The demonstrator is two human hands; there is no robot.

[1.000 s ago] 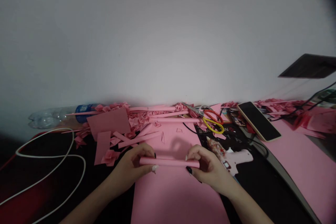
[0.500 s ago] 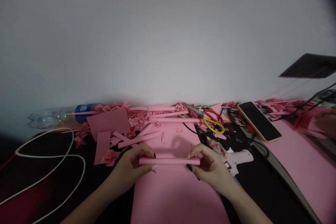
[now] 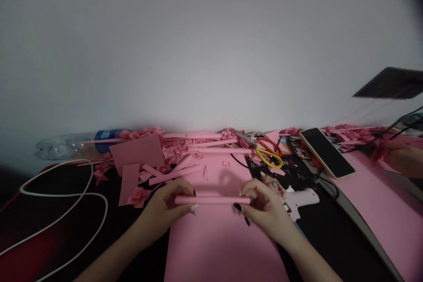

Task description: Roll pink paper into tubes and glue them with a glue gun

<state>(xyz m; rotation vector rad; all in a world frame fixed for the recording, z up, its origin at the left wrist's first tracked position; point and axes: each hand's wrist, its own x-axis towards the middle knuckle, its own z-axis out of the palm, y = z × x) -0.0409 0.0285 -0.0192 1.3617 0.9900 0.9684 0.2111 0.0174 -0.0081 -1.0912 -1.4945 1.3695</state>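
A rolled pink paper tube [image 3: 214, 200] lies level between my two hands, just above a large pink paper sheet [image 3: 221, 246]. My left hand [image 3: 167, 209] pinches the tube's left end with thumb and fingers closed round it. My right hand [image 3: 264, 209] grips the right end the same way, its fingers curled over the tube. Both hands hover over the sheet near the table's front.
Pink strips, cut pieces and folded paper flowers [image 3: 172, 154] pile at the back. Scissors [image 3: 264, 147], a pink glue gun [image 3: 297, 200], a phone [image 3: 325, 152], a plastic bottle [image 3: 76, 143] and a white cable [image 3: 62, 198] lie around. Another person's hand [image 3: 401, 158] shows at the far right.
The tube has been rolled slightly tighter and thinner between my fingers. Another person's hand has come into view at the far right.
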